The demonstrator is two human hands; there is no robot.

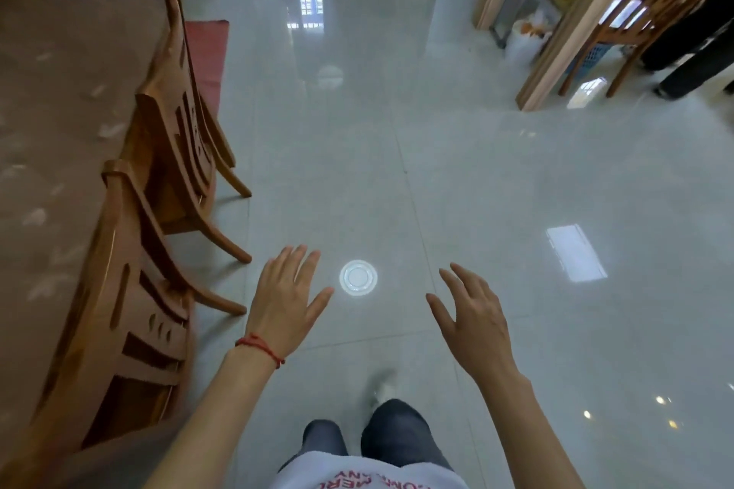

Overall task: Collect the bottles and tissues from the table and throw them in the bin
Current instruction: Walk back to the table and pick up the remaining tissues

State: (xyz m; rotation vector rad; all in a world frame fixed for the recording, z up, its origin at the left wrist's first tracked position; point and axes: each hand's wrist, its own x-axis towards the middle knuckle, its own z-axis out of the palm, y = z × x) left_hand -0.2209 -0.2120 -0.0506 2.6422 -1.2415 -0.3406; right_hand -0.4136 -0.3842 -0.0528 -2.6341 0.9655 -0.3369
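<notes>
The pale tiled floor fills most of the head view, glossy and carrying reflections of lamps and windows. Along the person's left runs the worktop, a brownish marbled slab whose surface is smeared by motion blur; a few pale flecks show on it, which may be tissues, but they are too blurred to name, and no bottle can be made out anywhere on it. Two wooden chairs stand pushed in against the worktop's edge, between it and the person. At the far right a wooden partition stands with a white plastic bag at its foot and a bluish basket beyond; whether either serves as the bin I cannot tell. Both arms reach forward over bare floor. The left hand has its grip wide, fingers straight and spread, holding nothing, with a red string round its wrist. The right hand is likewise wide in its grip, fingers loosely spread and empty. The relation that matters: whatever is to be collected lies off to the left, past the chairs, so the left hand is plainly the nearer and the right is well apart from the worktop. By my judgement the body must turn left before either grip can close on anything.
</notes>
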